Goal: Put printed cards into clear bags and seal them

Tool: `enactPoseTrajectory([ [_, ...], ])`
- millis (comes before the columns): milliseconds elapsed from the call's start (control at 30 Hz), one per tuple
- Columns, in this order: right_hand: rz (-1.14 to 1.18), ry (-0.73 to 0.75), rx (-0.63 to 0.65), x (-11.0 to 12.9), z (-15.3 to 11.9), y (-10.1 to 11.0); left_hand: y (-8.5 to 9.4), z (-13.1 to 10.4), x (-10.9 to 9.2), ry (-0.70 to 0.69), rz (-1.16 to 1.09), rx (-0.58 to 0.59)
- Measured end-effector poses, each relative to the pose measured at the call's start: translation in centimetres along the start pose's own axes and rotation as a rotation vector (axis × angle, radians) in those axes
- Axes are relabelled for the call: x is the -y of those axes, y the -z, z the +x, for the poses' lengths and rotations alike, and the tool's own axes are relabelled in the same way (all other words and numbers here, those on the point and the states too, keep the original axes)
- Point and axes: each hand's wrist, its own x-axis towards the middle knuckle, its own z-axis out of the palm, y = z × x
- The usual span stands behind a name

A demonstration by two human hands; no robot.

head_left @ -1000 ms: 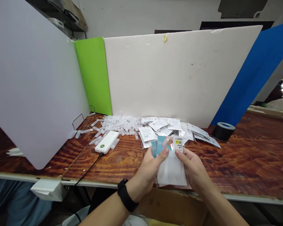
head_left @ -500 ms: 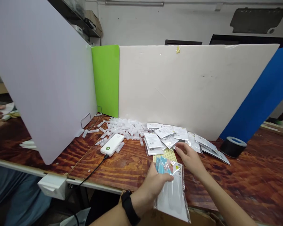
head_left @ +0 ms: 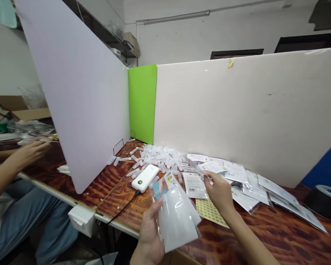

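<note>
My left hand [head_left: 151, 228] is closed on a clear plastic packet [head_left: 179, 215] with a printed card top and pale contents, tilted above the table's front edge. A second white sheet or packet seems to lie behind it. Over the pile of flat white packets [head_left: 235, 173], my right hand [head_left: 217, 189] is closed, fingertips pinching the blurred edge of one clear packet. Just below that hand lies a yellow sheet of round dot stickers [head_left: 209, 210]. Another packet with a printed label [head_left: 194, 186] rests to the left of the right hand.
Small translucent plastic tubes [head_left: 162, 156] lie heaped behind a white power bank [head_left: 145, 178] with a black cable. Upright boards [head_left: 237, 110] enclose the table's back and left. A black tape roll [head_left: 324, 202] stands at right. Beyond the left board, another person's hand [head_left: 30, 152] handles plastic.
The view has turned left. My left hand has tilted its packet and brought it near the power bank. My right hand has closed on a packet at the pile.
</note>
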Motion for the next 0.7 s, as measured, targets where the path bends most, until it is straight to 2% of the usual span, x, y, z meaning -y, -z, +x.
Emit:
enactPoseTrajectory([
  [67,0.098,-0.045,-0.007,1.9,-1.2,0.3,0.7,0.1,-0.9,-0.074,-0.044,0.088],
  [167,0.284,-0.081,0.074,5.4,-4.3,-0.2,1.3,0.1,-2.0,-0.159,-0.073,0.180],
  [233,0.624,-0.139,0.219,7.3,-6.5,-1.1,1.4,-0.1,-2.8,-0.221,-0.095,0.173],
  [267,0.735,-0.157,0.305,8.1,-7.5,-1.7,1.5,-0.3,-3.1,-0.244,-0.103,0.158],
  [333,0.866,-0.143,0.396,9.3,-9.0,-3.1,1.8,-0.6,-3.8,-0.263,-0.103,0.124],
  [433,0.848,-0.028,0.515,10.5,-10.1,-4.7,2.8,-1.1,-4.6,-0.273,-0.070,0.088],
  [500,0.768,0.041,0.584,11.3,-10.4,-5.0,3.5,-1.4,-5.1,-0.273,-0.027,0.077],
  [600,0.639,0.174,0.680,12.2,-10.0,-4.0,4.3,-2.2,-5.7,-0.269,-0.002,0.016],
  [700,0.434,0.294,0.907,11.8,-8.2,-2.2,4.6,-3.2,-6.3,-0.286,-0.035,-0.078],
])
